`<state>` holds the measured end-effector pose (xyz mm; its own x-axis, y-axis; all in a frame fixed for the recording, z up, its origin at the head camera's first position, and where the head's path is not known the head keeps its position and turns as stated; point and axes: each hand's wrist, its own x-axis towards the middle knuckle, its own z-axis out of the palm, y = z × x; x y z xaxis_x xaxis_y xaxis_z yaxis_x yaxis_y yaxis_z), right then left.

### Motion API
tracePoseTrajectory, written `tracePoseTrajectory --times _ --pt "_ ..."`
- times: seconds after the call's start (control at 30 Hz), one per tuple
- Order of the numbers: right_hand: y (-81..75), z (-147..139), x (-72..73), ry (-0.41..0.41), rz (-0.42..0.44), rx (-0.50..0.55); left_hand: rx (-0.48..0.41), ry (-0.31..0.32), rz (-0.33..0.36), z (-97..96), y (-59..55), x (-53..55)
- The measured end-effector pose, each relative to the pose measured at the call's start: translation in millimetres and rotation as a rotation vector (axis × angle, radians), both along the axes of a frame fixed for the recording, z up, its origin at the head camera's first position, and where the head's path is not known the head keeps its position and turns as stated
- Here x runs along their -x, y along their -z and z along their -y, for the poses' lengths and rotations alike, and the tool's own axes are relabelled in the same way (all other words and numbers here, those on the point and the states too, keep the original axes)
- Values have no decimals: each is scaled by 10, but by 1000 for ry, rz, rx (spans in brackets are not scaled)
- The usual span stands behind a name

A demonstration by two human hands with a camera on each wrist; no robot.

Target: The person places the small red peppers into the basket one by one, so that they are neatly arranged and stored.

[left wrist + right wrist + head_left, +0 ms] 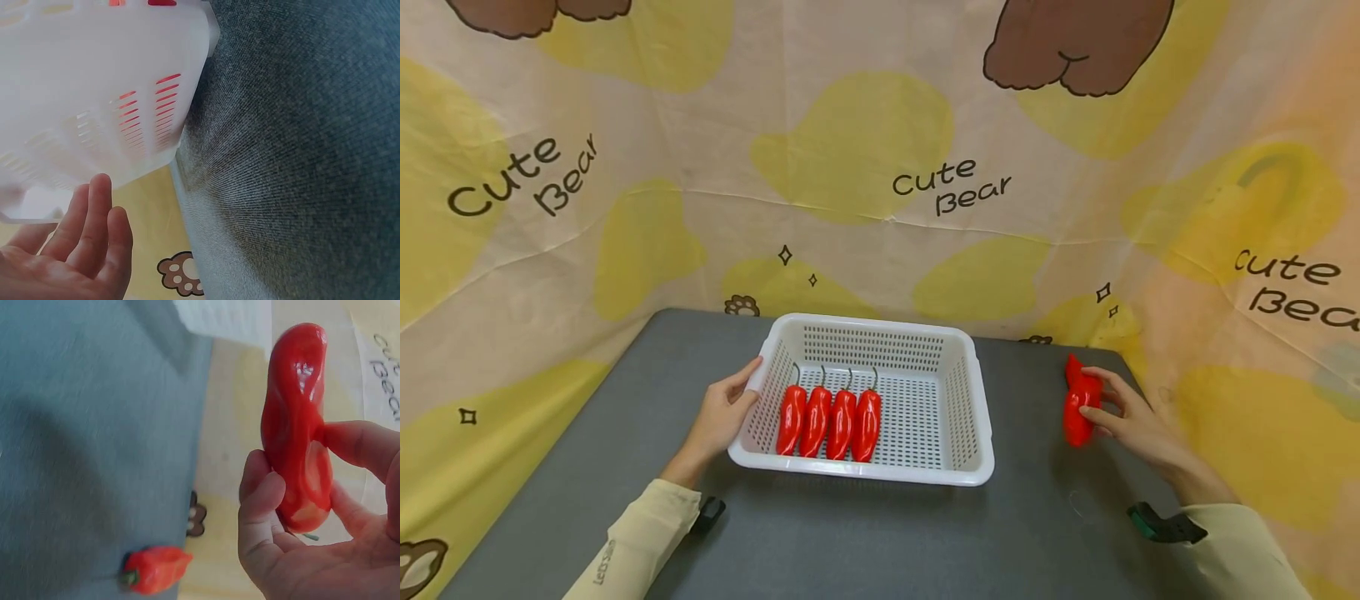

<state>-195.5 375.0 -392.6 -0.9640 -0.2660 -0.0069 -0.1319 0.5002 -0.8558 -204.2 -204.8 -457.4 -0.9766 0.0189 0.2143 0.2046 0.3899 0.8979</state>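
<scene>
A white plastic basket (966, 400) stands on the grey table, with several glossy red peppers (816, 421) lined up side by side in its left half, green stems pointing away. My left hand (725, 412) holds the basket's left rim, thumb at the top. From the left wrist view, the fingers (100, 219) reach up outside the slotted wall. Off to the right of the basket, my right hand (1127, 417) pinches another red pepper (297, 434) between thumb and fingers, above the table. One more red pepper (157, 570) lies on the table beyond it, mostly covered in the head view.
The grey table (865, 542) reaches back to a cloth wall (850, 275) printed with yellow patches, bears and lettering, which also runs along both sides. Dark straps (1168, 525) sit at both wrists.
</scene>
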Motion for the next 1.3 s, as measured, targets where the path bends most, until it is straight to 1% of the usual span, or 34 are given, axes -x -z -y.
tracePoseTrajectory --times 0.23,0.33,0.47,0.57,0.73,0.93,1.13,1.2,1.3 --pt "-74 249 29 -39 -40 30 8 2 1 -11 -4 27" --pt "-82 374 56 -76 -83 58 6 4 -5 -14 5 33" --pt "-85 557 84 -119 -115 107 0 6 -7 -15 15 32" --pt "-74 693 97 -159 -116 156 -8 11 1 -11 21 23" --pt "-61 916 112 -222 -125 198 -17 14 3 5 18 8" --pt "-76 1206 139 -245 -143 187 -13 10 -5 22 0 7" --pt "-14 1472 135 -265 -169 155 -11 8 10 16 -7 -10" --pt "8 1557 137 -276 -169 150 -10 9 18 15 -11 -12" --pt "30 1683 145 -290 -148 146 -14 11 17 16 -14 -7"
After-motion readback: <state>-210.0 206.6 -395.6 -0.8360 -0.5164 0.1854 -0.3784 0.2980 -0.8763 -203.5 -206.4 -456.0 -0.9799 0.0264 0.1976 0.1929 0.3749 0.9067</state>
